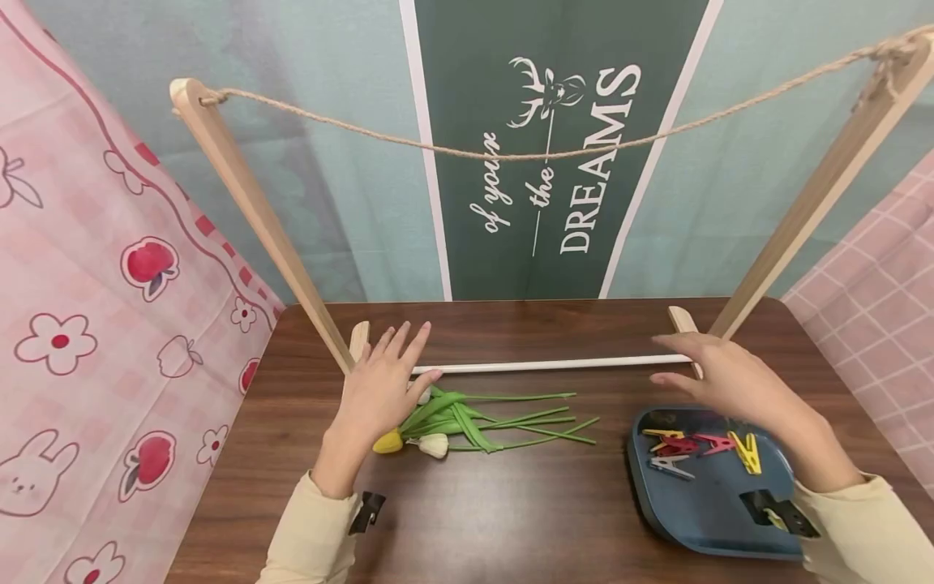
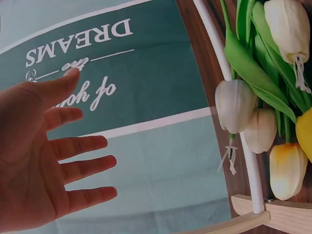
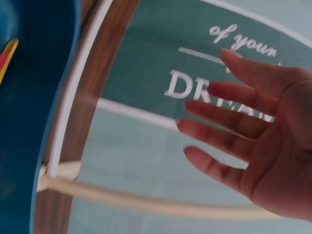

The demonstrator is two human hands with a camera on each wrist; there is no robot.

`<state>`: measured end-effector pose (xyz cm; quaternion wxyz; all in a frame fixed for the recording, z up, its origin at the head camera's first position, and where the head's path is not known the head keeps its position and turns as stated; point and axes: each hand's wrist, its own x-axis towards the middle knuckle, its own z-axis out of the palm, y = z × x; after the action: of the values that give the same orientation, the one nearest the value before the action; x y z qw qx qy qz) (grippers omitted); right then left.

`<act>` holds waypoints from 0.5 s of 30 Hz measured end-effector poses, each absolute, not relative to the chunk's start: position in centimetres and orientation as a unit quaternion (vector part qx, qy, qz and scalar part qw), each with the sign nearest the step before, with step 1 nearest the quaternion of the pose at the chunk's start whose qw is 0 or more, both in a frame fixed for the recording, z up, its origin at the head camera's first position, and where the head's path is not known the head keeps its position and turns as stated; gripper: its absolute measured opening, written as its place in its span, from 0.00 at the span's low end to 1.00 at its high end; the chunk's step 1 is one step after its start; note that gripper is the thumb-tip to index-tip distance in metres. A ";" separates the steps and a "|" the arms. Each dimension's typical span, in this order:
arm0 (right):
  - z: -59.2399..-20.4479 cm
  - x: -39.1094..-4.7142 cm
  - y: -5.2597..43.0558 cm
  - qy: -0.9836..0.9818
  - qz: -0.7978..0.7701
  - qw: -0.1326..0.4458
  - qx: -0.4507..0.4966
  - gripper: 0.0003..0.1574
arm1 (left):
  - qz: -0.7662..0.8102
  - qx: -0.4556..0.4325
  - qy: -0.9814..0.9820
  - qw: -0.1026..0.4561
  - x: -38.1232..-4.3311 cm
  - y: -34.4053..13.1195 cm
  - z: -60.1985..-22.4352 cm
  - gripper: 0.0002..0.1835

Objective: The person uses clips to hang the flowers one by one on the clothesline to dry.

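My left hand (image 1: 372, 397) hovers near the base of the left wooden post (image 1: 255, 207), its fingers spread and holding nothing. Just beneath and beside it lies a bunch of tulips, with green stems (image 1: 525, 420), a yellow bloom (image 1: 388, 442) and a white bloom (image 1: 434, 445). In the left wrist view, a white tulip (image 2: 235, 105) has a small string tied at its tip. By the right post (image 1: 817, 186), my right hand (image 1: 737, 381) is held with fingers extended, also holding nothing. A white rod (image 1: 554, 365) joins the two posts low down, and twine (image 1: 467, 152) sags between their tops.
A dark blue tray (image 1: 700, 515) sits at the right, partly under my right forearm. Several clothespins lie in it, among them a yellow one (image 1: 747, 453) and a grey one (image 1: 671, 465). Printed cloth (image 1: 350, 162) hangs behind the brown table (image 1: 452, 519).
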<state>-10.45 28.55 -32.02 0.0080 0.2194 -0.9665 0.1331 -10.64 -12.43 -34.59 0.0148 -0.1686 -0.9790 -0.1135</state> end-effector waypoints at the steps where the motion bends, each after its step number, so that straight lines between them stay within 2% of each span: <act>1: -32.1 -10.5 29.1 -0.966 0.140 -0.001 0.218 0.27 | -0.115 -0.172 -0.978 0.021 -10.6 -12.5 -34.7 0.34; 5: -32.6 -10.7 31.7 -0.963 0.158 -0.044 0.214 0.09 | -0.117 -0.180 -0.975 0.051 -10.6 -13.0 -35.0 0.32; 7: -33.2 -10.8 33.1 -0.961 0.161 -0.074 0.212 0.05 | -0.117 -0.181 -0.975 0.061 -10.6 -13.2 -35.2 0.31; 15: -36.1 -10.3 38.0 -0.943 0.181 -0.239 0.146 0.12 | -0.126 -0.169 -0.977 0.044 -10.6 -13.6 -36.0 0.27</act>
<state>-10.27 37.97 -36.14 -0.2388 0.1457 -0.9429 0.1808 -10.64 -13.60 -35.96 0.0436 -0.1694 -0.9765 -0.1259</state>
